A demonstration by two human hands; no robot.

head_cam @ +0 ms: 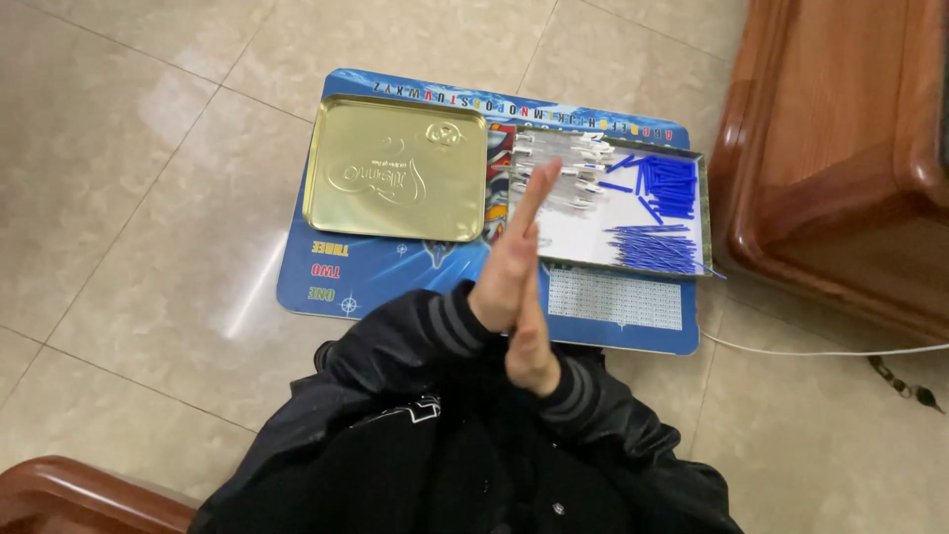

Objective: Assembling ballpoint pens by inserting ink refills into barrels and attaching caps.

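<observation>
My left hand [506, 265] and my right hand [535, 353] are pressed flat together, palm to palm, fingers straight, with nothing between them. They hover over the near edge of a blue printed mat [395, 272] on the tiled floor. Both arms wear black jacket sleeves with grey-striped cuffs. Just beyond my fingertips lies a shallow metal tray [593, 242] with a white bottom. It holds several blue sticks [664, 213] on its right side and several clear, white-tipped tubes [565, 163] on its left. An empty gold tin lid [395, 168] lies beside the tray, to its left.
A brown wooden furniture piece [840, 148] stands close to the right of the mat. A white cable [820, 348] runs across the tiles below it. A wooden armrest [69, 494] shows at the bottom left. Beige floor tiles [129, 198] surround the mat.
</observation>
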